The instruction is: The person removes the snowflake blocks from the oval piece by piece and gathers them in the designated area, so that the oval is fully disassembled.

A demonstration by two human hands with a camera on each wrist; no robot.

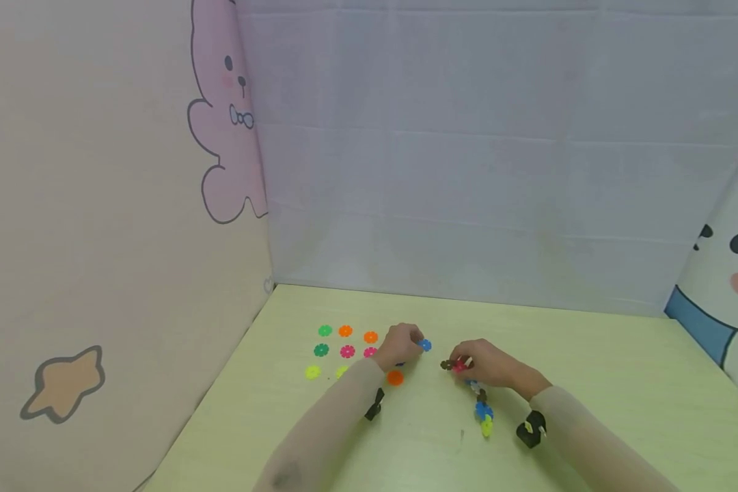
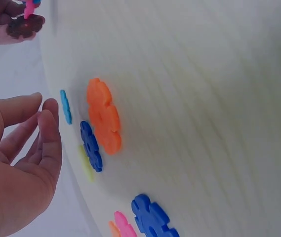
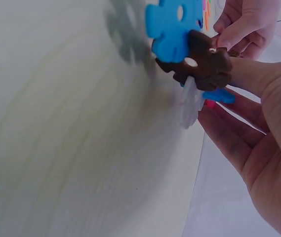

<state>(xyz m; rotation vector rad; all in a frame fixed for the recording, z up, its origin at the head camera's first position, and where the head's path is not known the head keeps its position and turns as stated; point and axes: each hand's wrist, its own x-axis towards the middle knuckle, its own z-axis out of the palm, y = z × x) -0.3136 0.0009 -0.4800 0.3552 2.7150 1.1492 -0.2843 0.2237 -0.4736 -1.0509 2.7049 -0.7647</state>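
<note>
Chain of flower-shaped discs (image 1: 484, 411), at least seven by our count, sits right of lower centre in the head view, one end pinched by the right hand (image 1: 488, 363). We judge it light and stiff, its joints liable to twist loose; we would hold it by a disc beside a joint. The left hand (image 1: 400, 344), fingers loosely curved with a narrow gap and nothing seen between, hovers near one light blue disc (image 1: 426, 345). Leftward on the table (image 1: 221, 437) we count three orange discs (image 1: 345, 331), two green (image 1: 321, 350), two pink (image 1: 347, 351), two yellow (image 1: 312, 372) and one dark blue (image 2: 91, 146), though the left sleeve (image 1: 326, 424) may hide more.
</note>
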